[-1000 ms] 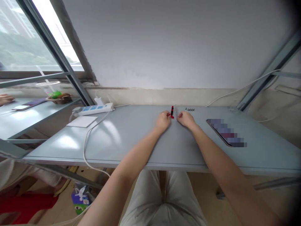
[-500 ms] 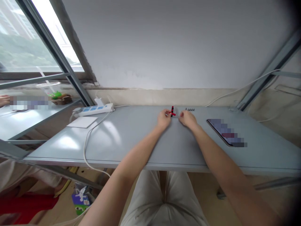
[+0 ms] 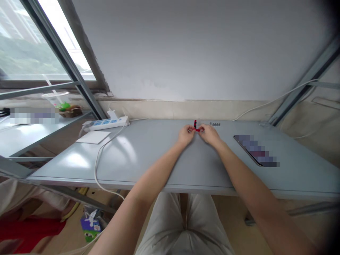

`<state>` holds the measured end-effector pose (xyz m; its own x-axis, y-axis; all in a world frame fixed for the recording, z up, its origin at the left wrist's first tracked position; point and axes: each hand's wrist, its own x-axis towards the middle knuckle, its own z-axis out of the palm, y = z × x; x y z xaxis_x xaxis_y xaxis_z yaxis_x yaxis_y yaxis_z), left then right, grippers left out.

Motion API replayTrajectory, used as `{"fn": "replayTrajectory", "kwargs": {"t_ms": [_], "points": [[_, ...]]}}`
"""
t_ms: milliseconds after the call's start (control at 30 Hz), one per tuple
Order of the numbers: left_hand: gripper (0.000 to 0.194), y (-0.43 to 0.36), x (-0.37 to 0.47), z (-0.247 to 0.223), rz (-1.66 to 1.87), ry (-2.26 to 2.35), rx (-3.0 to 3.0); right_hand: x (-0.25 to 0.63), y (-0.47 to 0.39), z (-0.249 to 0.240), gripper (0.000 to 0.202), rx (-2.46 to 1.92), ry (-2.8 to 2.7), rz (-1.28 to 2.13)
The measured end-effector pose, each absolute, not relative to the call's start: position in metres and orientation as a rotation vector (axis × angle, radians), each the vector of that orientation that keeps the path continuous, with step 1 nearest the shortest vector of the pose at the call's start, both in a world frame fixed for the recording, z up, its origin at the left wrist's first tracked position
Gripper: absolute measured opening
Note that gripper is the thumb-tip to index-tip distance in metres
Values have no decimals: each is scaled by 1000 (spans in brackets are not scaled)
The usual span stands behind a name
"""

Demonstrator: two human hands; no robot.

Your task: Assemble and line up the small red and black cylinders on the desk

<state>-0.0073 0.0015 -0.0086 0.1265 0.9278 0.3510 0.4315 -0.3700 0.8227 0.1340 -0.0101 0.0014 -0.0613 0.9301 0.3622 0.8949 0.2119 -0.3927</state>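
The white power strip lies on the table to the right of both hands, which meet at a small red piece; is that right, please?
Not quite: the head view shows the white power strip on the table to the left of both the left hand and the right hand, which do meet at a small red piece.

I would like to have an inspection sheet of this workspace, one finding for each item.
Surface: grey desk, light reflecting on its left part.
Work things: red piece between the hands; black-and-red piece just behind; small dark pieces farther right.
Clutter: phone at right; flat white item at left.
Hands: left hand and right hand have fingers at the red piece; exact grip too small to tell.
Cables: white cable hangs over the front edge; power strip at back left.
Surroundings: wall behind, window at left.
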Motion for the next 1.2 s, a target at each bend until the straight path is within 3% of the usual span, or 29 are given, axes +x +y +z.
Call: {"fn": "replayTrajectory", "kwargs": {"t_ms": [267,700,900,1200], "points": [[15,6,-4,-13,1198,1172,1600,130,-12,5,15,-1625,-1952,139],[14,6,-10,-7,1220,1291,1805,124,-9,5,22,-1437,-2027,165],[16,13,-30,2,1332,1587,1857,124,-9,4,23,-1429,-2024,172],[26,15,-58,-3,902,2042,1993,123,-14,4,20,-1440,-2077,135]]}}
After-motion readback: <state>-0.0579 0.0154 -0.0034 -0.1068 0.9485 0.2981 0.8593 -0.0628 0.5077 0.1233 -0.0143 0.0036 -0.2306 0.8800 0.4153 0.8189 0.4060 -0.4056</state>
